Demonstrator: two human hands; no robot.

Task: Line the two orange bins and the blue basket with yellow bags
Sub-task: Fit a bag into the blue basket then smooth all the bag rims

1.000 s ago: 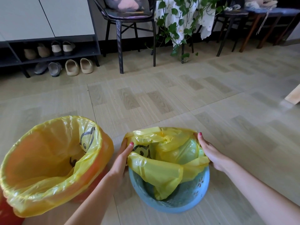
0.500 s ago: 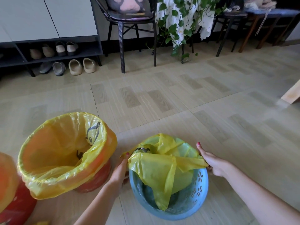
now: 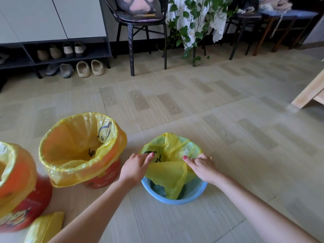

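Note:
The blue basket (image 3: 175, 200) stands on the floor in front of me with a yellow bag (image 3: 168, 172) draped inside it. The bag's far edge is folded over the basket's far rim, and its near edge hangs loose inside. My left hand (image 3: 135, 168) pinches the bag's edge at the basket's left rim. My right hand (image 3: 203, 165) grips the bag's edge at the right rim. One orange bin (image 3: 101, 179) to the left wears a yellow bag over its rim. A second orange bin (image 3: 22, 204) at the far left is lined too.
A folded yellow bag (image 3: 43, 228) lies on the floor by the far-left bin. A dark chair (image 3: 140, 23), a trailing plant (image 3: 191, 28) and a shoe rack (image 3: 61, 53) stand at the back. A wooden furniture leg (image 3: 310, 92) is at the right.
The view has pulled back, so the second orange bin and a spare bag show. Both hands moved inward over the basket, and the bag's far edge now sits over the far rim.

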